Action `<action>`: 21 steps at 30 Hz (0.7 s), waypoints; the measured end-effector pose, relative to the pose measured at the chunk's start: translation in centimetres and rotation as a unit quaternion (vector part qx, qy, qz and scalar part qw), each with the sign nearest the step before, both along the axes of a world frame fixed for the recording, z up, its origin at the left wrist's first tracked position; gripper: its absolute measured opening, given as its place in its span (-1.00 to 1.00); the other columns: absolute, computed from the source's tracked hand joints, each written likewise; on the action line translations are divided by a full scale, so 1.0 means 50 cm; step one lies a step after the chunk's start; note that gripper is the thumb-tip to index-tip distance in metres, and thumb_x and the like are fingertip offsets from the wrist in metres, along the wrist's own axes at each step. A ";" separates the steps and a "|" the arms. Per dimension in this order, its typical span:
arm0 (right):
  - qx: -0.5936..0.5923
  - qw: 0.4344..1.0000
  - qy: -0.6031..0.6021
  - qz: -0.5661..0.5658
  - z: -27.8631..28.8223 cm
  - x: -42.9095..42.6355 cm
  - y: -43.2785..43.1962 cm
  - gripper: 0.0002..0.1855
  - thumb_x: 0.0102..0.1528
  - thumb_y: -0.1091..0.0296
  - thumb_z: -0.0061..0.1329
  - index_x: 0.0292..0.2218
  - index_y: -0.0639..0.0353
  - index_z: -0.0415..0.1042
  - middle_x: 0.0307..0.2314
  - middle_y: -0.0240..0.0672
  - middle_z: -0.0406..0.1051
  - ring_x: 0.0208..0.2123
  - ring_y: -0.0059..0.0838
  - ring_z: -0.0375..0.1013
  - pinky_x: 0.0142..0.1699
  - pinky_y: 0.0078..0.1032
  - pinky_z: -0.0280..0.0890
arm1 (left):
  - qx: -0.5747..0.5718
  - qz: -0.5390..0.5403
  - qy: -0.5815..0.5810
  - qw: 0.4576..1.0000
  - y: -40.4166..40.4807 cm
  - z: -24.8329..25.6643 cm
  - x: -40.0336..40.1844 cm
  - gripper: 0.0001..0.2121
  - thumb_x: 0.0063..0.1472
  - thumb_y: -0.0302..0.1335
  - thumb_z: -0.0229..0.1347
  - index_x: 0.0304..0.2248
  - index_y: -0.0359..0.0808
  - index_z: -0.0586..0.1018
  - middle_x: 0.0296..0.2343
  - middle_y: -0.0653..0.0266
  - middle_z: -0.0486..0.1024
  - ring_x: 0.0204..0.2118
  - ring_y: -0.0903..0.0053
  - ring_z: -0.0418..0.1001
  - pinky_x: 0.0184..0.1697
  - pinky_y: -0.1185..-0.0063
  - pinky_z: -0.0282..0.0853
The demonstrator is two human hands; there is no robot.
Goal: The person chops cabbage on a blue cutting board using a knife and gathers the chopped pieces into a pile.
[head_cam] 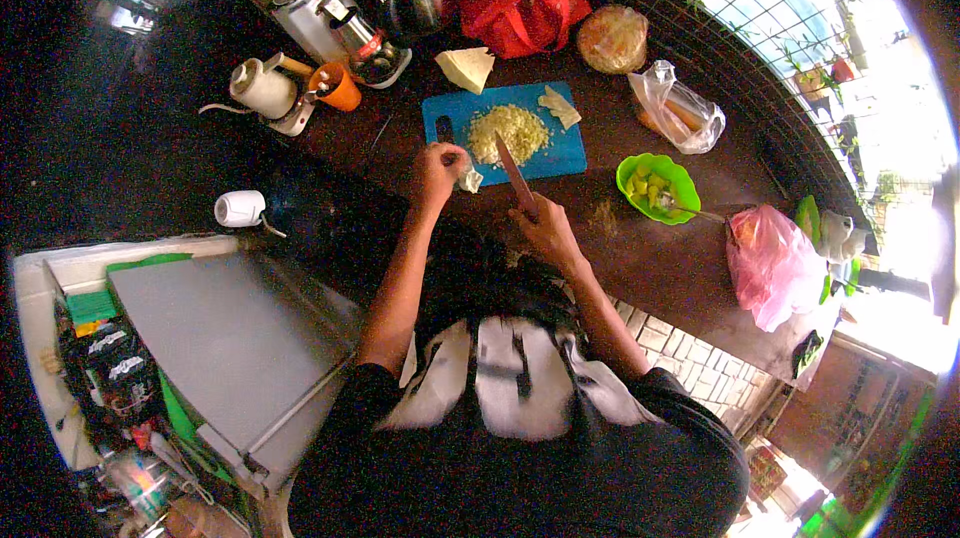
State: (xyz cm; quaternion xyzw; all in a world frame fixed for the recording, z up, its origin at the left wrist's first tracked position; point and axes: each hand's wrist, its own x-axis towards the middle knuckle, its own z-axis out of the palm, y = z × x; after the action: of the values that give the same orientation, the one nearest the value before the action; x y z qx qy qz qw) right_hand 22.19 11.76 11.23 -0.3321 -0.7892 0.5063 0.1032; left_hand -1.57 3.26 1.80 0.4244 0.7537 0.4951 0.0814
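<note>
My right hand [551, 229] grips a kitchen knife [514, 172], its blade pointing away from me with the tip over a pile of finely chopped pale vegetable [510, 134]. The pile lies on a blue cutting board [566, 155]. At the board's near left corner, my left hand [437, 172] pinches a pale crumpled piece [470, 180], which looks like cabbage. A few pale leaf pieces [560, 107] rest at the board's far right. Just beyond the board's far edge stands a pale cabbage wedge [465, 69].
Right of the board are a green bowl [679, 185] of yellowish chunks with a spoon, a bagged bundle [679, 117] and a pink plastic bag [772, 264]. Behind stand a red bag [521, 9], a wrapped round item [613, 39], an orange cup [337, 87] and a coffee grinder [330, 20].
</note>
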 end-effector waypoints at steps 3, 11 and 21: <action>0.011 1.000 0.017 0.014 -0.001 -0.003 -0.002 -0.70 0.07 0.25 0.10 -0.33 0.34 0.38 -0.48 0.01 0.42 -0.45 -0.05 0.42 -0.30 -0.28 0.28 | 0.037 0.041 -0.099 0.994 0.001 -0.030 -0.008 -0.87 0.06 -0.49 0.22 -0.42 -0.39 0.59 -0.54 0.19 0.55 -0.51 0.38 0.51 -0.40 0.47 0.41; 0.069 0.985 -0.125 0.098 -0.052 -0.004 0.008 -0.71 0.15 0.32 -0.08 -0.12 0.22 0.40 -0.30 0.09 0.44 -0.26 0.13 0.43 -0.22 -0.10 0.31 | 0.053 0.155 -0.012 0.986 0.005 0.018 0.039 -0.76 0.07 -0.45 0.24 -0.26 -0.34 0.56 -0.34 0.17 0.54 -0.28 0.33 0.49 -0.20 0.43 0.39; 0.097 0.978 -0.070 0.169 0.030 -0.014 -0.013 -0.10 0.04 0.53 -0.13 0.31 -0.13 -0.23 -0.16 0.20 0.35 -0.30 0.25 0.44 -0.25 0.00 0.36 | -0.043 0.071 0.199 0.977 -0.062 -0.003 0.079 -0.71 0.04 -0.25 0.27 -0.31 -0.28 0.63 -0.21 0.18 0.52 -0.09 0.27 0.43 -0.01 0.37 0.32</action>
State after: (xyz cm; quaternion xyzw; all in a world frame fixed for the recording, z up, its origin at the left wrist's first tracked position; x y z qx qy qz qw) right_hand 21.51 11.10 12.74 -0.2171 -0.8845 0.4129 -0.0076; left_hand 2.39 0.18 1.63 0.4559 0.8036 0.3725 -0.0872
